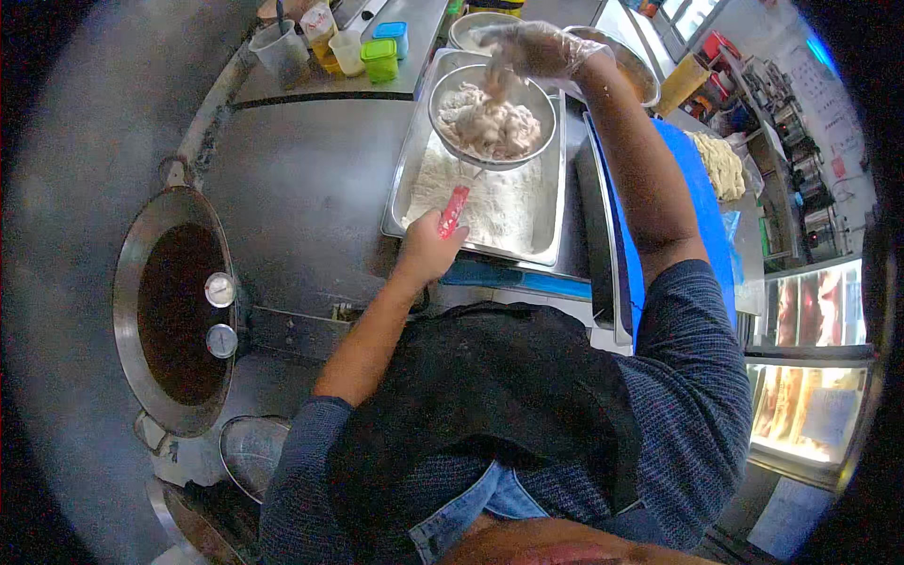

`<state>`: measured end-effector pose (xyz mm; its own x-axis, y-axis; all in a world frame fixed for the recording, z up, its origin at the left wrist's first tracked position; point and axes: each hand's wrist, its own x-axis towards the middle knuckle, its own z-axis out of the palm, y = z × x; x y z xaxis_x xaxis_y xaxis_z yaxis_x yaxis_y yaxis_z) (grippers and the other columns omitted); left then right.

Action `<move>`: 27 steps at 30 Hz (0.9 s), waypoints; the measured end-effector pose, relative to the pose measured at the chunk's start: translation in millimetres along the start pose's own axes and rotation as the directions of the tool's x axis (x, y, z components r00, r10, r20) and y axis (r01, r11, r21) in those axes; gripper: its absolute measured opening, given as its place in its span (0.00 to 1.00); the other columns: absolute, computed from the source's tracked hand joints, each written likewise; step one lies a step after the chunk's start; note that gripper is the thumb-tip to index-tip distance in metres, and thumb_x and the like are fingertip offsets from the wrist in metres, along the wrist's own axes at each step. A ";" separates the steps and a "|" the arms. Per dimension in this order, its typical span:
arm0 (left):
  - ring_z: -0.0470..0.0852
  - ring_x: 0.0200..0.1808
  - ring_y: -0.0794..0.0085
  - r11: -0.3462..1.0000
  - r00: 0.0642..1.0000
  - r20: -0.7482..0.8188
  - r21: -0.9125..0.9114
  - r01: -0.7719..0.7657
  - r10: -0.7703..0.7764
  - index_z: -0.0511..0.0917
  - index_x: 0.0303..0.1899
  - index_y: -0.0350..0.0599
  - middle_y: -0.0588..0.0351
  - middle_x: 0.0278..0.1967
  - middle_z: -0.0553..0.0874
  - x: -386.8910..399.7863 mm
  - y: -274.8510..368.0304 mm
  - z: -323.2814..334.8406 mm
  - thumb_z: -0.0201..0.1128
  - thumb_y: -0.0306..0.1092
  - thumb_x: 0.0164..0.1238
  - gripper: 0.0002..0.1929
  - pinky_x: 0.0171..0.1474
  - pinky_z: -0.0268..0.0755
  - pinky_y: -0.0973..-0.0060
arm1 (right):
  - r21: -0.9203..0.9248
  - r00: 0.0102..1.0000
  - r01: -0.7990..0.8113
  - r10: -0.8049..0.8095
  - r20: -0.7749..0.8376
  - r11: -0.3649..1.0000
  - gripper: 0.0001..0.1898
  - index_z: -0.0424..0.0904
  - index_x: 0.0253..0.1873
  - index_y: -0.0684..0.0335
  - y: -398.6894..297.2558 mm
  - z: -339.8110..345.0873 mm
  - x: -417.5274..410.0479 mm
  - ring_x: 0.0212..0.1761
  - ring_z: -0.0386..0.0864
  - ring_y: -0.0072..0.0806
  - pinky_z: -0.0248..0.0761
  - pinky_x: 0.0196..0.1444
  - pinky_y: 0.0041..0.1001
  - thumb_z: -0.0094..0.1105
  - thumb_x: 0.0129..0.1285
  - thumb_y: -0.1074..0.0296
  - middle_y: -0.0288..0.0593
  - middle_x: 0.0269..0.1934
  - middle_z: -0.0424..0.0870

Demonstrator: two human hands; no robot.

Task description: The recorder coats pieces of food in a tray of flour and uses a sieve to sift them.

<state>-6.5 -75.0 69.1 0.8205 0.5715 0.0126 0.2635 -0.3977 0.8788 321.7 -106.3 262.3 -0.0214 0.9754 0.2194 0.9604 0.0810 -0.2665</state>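
Observation:
My left hand grips the red handle of a round metal strainer. Flour-coated pieces of food, perhaps meat, lie heaped in the strainer. Beneath it is a rectangular metal tray with white flour spread over its bottom. Above the strainer's far side hovers my right hand, in a clear plastic glove. Its fingers point down towards the food and are blurred, so whether they hold a piece cannot be made out.
To the left stands a wok of dark oil with two dial thermometers at its rim. Plastic jugs and a green-lidded container are at the back left. Bowls stand behind the tray; a blue board lies right.

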 end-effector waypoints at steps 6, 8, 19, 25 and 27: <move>0.85 0.35 0.45 0.994 0.994 0.028 0.039 -0.103 0.102 0.78 0.37 0.35 0.38 0.31 0.85 -6.5 6.4 -0.3 0.70 0.41 0.60 0.16 0.41 0.75 0.56 | -0.185 0.939 -0.290 0.316 0.133 0.939 0.51 0.61 0.76 0.54 21.5 99.3 -31.0 0.72 0.70 0.43 0.65 0.73 0.39 0.78 0.48 0.47 0.57 0.70 0.71; 0.85 0.35 0.45 0.987 0.992 -0.022 -0.100 -0.125 0.123 0.79 0.37 0.35 0.39 0.31 0.85 -5.6 5.0 1.3 0.69 0.38 0.61 0.14 0.40 0.76 0.57 | -0.295 0.873 -0.429 0.475 0.107 0.854 0.50 0.61 0.76 0.54 -18.1 105.5 -27.0 0.72 0.69 0.43 0.66 0.72 0.38 0.78 0.48 0.48 0.58 0.70 0.69; 0.85 0.37 0.45 1.000 0.998 0.066 0.013 0.000 -0.001 0.80 0.39 0.36 0.39 0.33 0.86 2.7 16.9 0.6 0.69 0.40 0.61 0.15 0.42 0.76 0.57 | -0.253 0.931 -0.257 0.310 0.194 0.933 0.25 0.80 0.60 0.60 105.5 129.9 -30.4 0.47 0.86 0.39 0.78 0.55 0.33 0.62 0.62 0.51 0.47 0.50 0.87; 0.86 0.39 0.46 0.997 0.993 0.111 0.073 0.030 -0.038 0.80 0.42 0.35 0.39 0.36 0.86 4.4 -5.0 4.5 0.67 0.41 0.64 0.16 0.45 0.76 0.57 | -0.444 0.994 0.061 -0.014 0.108 0.894 0.15 0.81 0.57 0.55 135.7 76.9 6.3 0.46 0.85 0.30 0.78 0.52 0.32 0.57 0.69 0.59 0.42 0.51 0.87; 0.86 0.41 0.50 0.993 0.992 0.116 0.112 0.044 -0.057 0.80 0.43 0.35 0.40 0.37 0.87 3.7 -8.1 6.0 0.67 0.40 0.65 0.15 0.46 0.76 0.58 | 0.560 0.959 -0.211 0.281 -0.040 0.801 0.13 0.82 0.56 0.67 127.7 66.0 20.0 0.43 0.83 0.31 0.78 0.49 0.32 0.53 0.73 0.70 0.43 0.45 0.86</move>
<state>-2.6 -73.9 59.2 0.8573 0.5064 -0.0929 0.3547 -0.4501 0.8195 425.6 -63.0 170.7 0.2600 0.9500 0.1731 0.6186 -0.0262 -0.7852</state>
